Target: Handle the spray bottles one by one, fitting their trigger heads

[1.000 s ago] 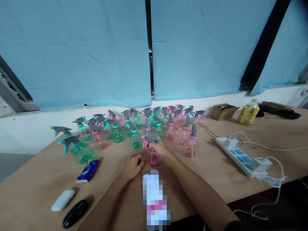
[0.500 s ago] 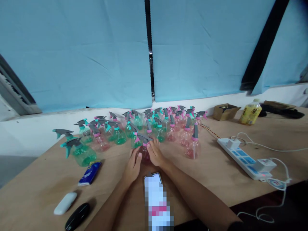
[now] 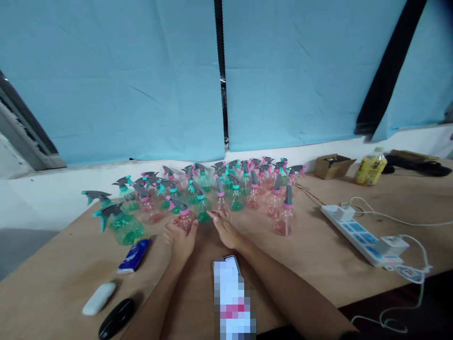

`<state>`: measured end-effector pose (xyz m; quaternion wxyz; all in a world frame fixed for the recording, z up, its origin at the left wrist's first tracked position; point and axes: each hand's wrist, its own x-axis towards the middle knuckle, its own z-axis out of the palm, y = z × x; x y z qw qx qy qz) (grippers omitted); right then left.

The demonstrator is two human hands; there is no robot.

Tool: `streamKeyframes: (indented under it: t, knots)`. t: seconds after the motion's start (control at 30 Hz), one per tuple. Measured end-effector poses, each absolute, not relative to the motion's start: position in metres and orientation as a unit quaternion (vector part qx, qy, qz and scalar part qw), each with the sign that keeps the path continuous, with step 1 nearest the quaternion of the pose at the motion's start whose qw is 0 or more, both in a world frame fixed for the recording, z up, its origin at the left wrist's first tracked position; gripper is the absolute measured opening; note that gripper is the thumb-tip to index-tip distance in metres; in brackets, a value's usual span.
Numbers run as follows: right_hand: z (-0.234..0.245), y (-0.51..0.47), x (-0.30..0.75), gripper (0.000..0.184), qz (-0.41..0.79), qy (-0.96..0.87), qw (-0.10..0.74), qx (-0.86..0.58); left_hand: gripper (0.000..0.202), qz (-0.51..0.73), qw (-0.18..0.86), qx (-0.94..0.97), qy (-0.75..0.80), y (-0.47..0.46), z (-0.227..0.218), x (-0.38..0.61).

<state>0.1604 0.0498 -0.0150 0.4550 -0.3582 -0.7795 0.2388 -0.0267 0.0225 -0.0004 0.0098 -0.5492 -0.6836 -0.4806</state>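
Note:
My left hand [image 3: 180,236] is cupped round the base of a pink spray bottle [image 3: 184,215] with a grey trigger head, standing upright on the wooden table [image 3: 318,255]. My right hand [image 3: 224,229] lies flat and open on the table just right of it, fingers stretched toward a green spray bottle [image 3: 201,205]. Behind both hands stands a crowd of several pink and green spray bottles [image 3: 244,189].
A phone [image 3: 230,288] lies between my forearms. At the left are a large green spray bottle [image 3: 122,226], a blue packet [image 3: 134,255], a white case [image 3: 98,298] and a black case [image 3: 116,318]. A white power strip [image 3: 361,231], cardboard box [image 3: 332,165] and yellow drink bottle [image 3: 370,165] sit right.
The pink bottle went from my right hand to my left and moved leftward and back toward the group. My right hand let go and opened flat.

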Motion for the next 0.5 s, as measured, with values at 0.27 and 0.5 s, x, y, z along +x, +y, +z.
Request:
streamKeyframes:
  t: [0.27,0.5]
  knots:
    - [-0.012,0.059,0.170,0.045,0.218,-0.686,0.572,-0.394,0.080,-0.510,0.050,-0.442,-0.737,0.029,0.003,-0.040]
    - [-0.020,0.074,0.184,0.048,0.231,-0.637,0.584,-0.448,0.046,-0.529,0.136,-0.631,-0.551,0.010,0.004,-0.027]
